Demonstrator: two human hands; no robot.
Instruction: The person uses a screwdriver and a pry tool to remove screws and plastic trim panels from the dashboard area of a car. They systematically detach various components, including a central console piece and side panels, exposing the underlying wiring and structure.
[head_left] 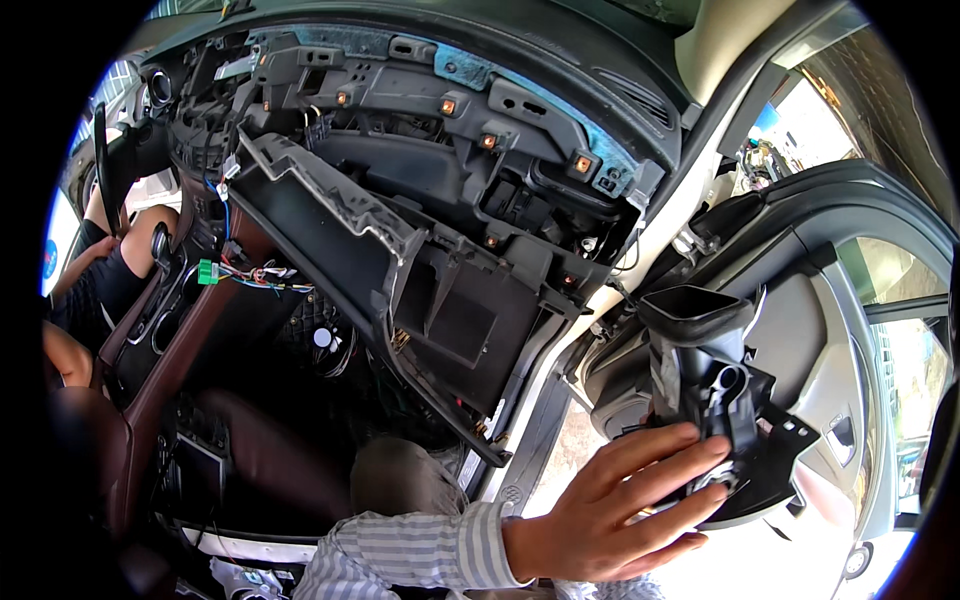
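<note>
My left hand, in a striped sleeve, reaches to the right with its fingers wrapped over the lower part of a black plastic air duct housing. The housing stands upright, its wide rectangular mouth facing up. A broad black flange with small holes spreads from its lower right side. My thumb is hidden. A bit of striped sleeve shows at the lower edge under this hand, but my right hand itself is out of sight. To the left is the stripped dashboard, with an open glovebox frame hanging from it.
A green connector with loose wires hangs by the center console. At the far left a person's knee and hand show beside the steering wheel. The open car door stands behind the housing. Brown seat leather lies lower left.
</note>
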